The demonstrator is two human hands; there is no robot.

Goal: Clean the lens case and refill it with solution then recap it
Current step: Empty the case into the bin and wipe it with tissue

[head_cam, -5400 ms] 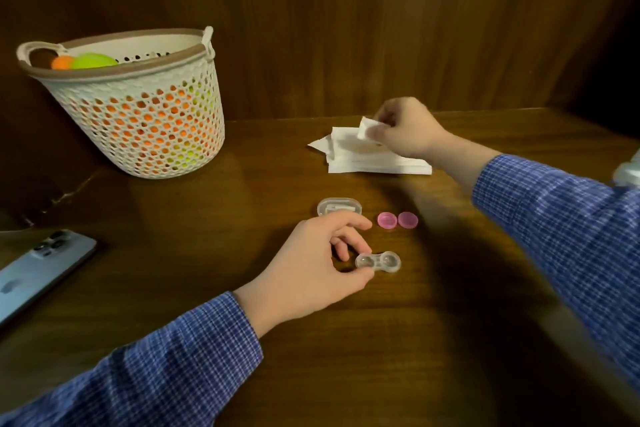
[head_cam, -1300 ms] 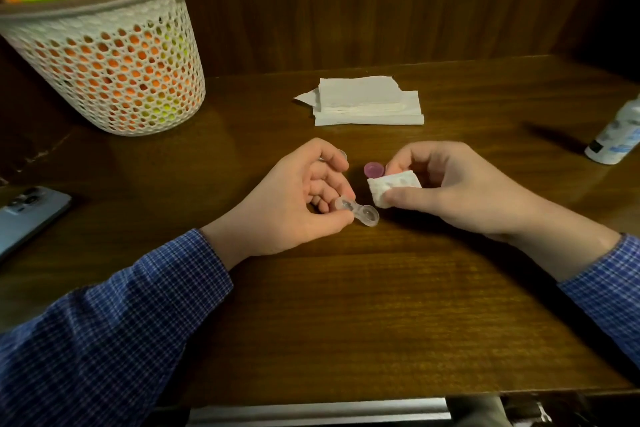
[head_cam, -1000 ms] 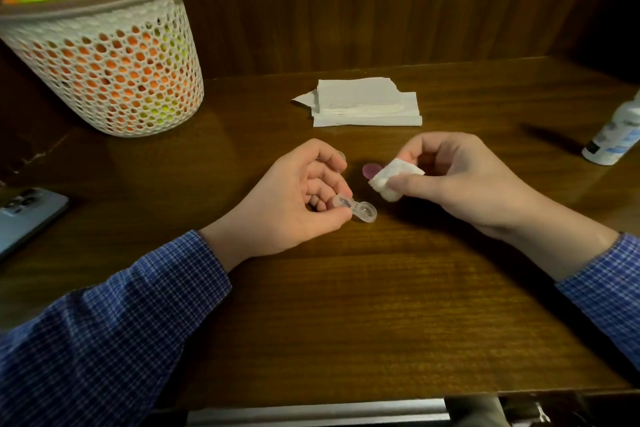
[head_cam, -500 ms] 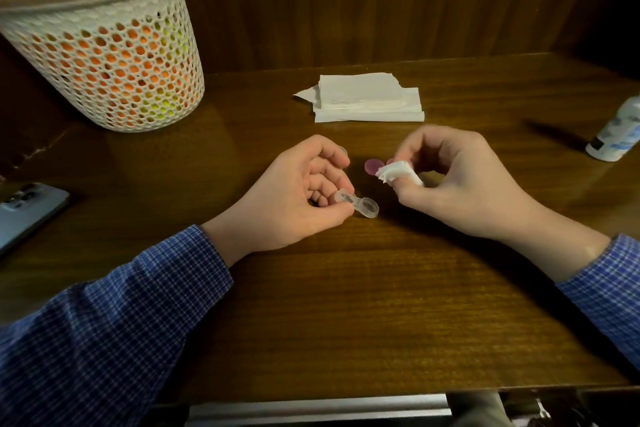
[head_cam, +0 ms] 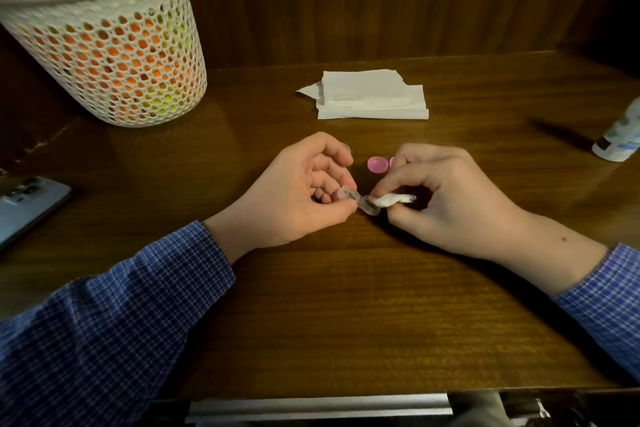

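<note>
Pinching one end of a small clear plastic lens case (head_cam: pixel 360 201) between thumb and curled fingers, left hand (head_cam: pixel 304 194) held just above a glossy dark wooden table (head_cam: pixel 346 305). Case shaped like two shallow round cups joined by a narrow bridge, both cups uncapped, the free cup pointing toward the right hand. Gripping a twisted white wad of tissue (head_cam: pixel 391 199) between thumb and fingertips, right hand (head_cam: pixel 440 198) with fingers curled, the tip of the wad pressed into the free cup (how deep it goes cannot be made out). Both wrists emerging from blue checked shirt sleeves (head_cam: pixel 104 322).

Just beyond the gap between the two hands, flat on the wood: a round pink cap (head_cam: pixel 377 164), smooth and shiny, with a second pink cap (head_cam: pixel 392 161) mostly hidden behind the right hand's knuckles. Behind the left hand's fingertips, a sliver of another clear plastic piece (head_cam: pixel 345 148), shape unclear. Farther beyond the hands, a stack of folded white paper tissues (head_cam: pixel 370 97), soft-edged, top sheet torn at one corner.

Far to the left and beyond the left hand, a white perforated plastic basket (head_cam: pixel 110 45), round, brown-rimmed, orange and yellow-green showing through its holes. Left of the left forearm, a grey-blue phone (head_cam: pixel 24 208), camera side up. Far right of the right hand, a white bottle (head_cam: pixel 620 139) with a blue label, cut off by the edge.
</note>
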